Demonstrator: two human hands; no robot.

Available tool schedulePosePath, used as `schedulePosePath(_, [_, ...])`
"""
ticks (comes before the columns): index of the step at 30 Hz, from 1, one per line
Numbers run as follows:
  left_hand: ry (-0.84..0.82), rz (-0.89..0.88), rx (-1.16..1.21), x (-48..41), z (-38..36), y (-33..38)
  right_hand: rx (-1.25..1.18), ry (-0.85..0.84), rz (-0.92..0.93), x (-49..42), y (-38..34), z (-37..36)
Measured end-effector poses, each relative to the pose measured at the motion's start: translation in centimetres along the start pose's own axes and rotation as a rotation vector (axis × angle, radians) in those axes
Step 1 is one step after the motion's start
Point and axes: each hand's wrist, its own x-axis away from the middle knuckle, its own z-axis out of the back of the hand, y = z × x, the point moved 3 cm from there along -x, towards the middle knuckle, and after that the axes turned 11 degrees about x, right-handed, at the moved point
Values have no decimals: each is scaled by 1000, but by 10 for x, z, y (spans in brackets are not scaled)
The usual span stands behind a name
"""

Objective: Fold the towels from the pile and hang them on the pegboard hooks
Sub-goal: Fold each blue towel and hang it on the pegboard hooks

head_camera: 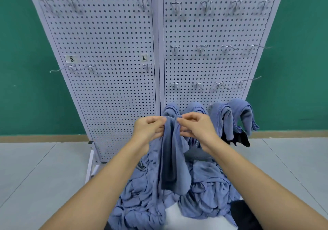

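A green wall (26, 69) and a pale tiled floor (35, 167) frame a white two-panel pegboard (110, 34) that stands upright in front of a person at work. At the foot of the board lies a rumpled pile of blue towels (142, 203), spread between the person's bare forearms, with a patch of white surface showing beneath it. Four folded blue towels (246, 114) hang side by side along the lowest row of the right panel, a dark cloth (239, 139) dangling just below the two on the right. Above the pile, a single blue towel (172, 158) is held up by its top edge and hangs straight down, its lower end reaching the pile. The left hand (148, 129) and right hand (197, 126) sit close together at that edge, each grip a pinch of thumb and curled fingers on the cloth, with the towel's bunched top between them. Rows of bare metal hooks (175, 4) line both panels. Four small paper labels (71, 58) on the left panel carry single handwritten characters, too blurred to read with certainty.
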Motion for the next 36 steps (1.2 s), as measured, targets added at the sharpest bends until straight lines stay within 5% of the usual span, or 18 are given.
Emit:
schedulePosePath(11, [-105,-18,63,3,-10,1,-13,-138,125,2,-6,4])
schedulePosePath(15, [-217,-31,24,1,-9,8,290,-26,277,-13,-5,34])
schedulePosePath(19, [-332,-32,-14,3,-8,11,525,-222,306,-17,6,36])
schedulePosePath(27, [-248,-29,-4,-11,12,10,447,-252,362,-18,8,27])
schedulePosePath(36, [-325,-130,-410,-10,11,-8,474,-199,353,-15,4,27])
